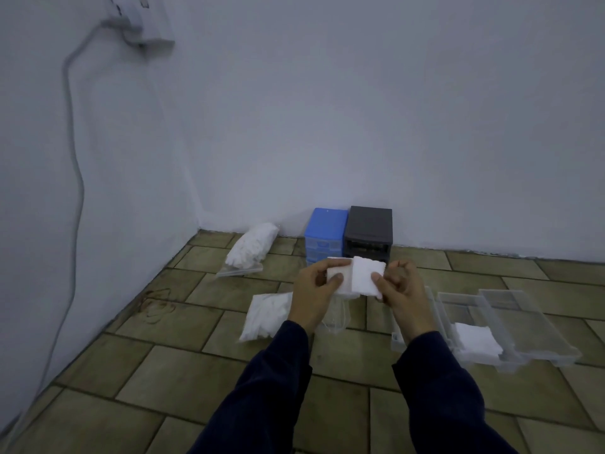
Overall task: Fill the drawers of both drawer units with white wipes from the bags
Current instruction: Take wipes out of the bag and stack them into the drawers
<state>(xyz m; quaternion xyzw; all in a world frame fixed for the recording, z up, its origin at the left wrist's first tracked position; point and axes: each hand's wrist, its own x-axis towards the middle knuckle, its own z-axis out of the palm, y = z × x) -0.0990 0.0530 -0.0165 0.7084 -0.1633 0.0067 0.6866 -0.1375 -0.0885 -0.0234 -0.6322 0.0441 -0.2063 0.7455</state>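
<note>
A pale wall [327,109] filled most of the view, and it met a floor of brownish tiles [137,371] in the far corner. A grey cable [73,165] hung down the left wall from a fitting near the top. Against the far wall stood the two drawer units side by side, touching: the blue drawer unit [324,229] on the left and the black drawer unit [369,229] on the right. Left of them a full bag of wipes [252,247] lay on the tiles, and a second bag of wipes [266,314] lay nearer, just left of the left arm. On the right side of the floor three clear drawers [510,322] lay close together, pulled out of the units; the middle one held a small stack of white wipes [476,343] at its near end. Both arms in dark sleeves [271,388] reached forward. The left hand [316,286] and the right hand [401,286] were raised together in front of the units, each pinching between thumb and curled fingers one side of a bunch of white wipes [358,276], so the bunch was in the air between the two hands.
</note>
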